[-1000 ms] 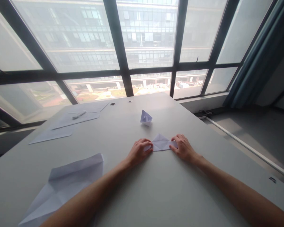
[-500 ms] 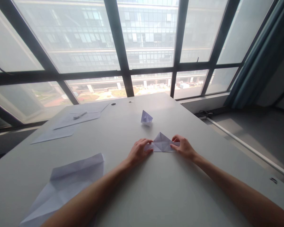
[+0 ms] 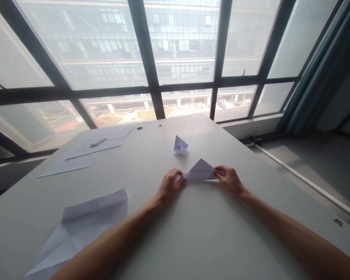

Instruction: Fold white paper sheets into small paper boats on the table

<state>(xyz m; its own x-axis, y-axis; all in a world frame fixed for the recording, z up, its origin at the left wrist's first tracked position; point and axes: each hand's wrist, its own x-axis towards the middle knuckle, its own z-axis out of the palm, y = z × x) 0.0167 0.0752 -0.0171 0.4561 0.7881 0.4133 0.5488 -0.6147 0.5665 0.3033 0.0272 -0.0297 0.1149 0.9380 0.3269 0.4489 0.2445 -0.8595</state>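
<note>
Your left hand [image 3: 169, 186] and right hand [image 3: 230, 179] pinch the folded paper triangle [image 3: 201, 172] at its two side corners. It looks light and bendy, so hold those corners softly.

The folded paper triangle [image 3: 201, 171] is white with a faint lilac cast, as are the small paper boat [image 3: 180, 145] and the creased sheet [image 3: 84, 225]. The worktop [image 3: 192, 233] is plain pale grey. The curtain [image 3: 317, 70] is dark teal.

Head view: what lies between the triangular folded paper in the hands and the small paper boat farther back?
Only bare table. In the head view nothing sits between the folded paper and the paper boat.
</note>
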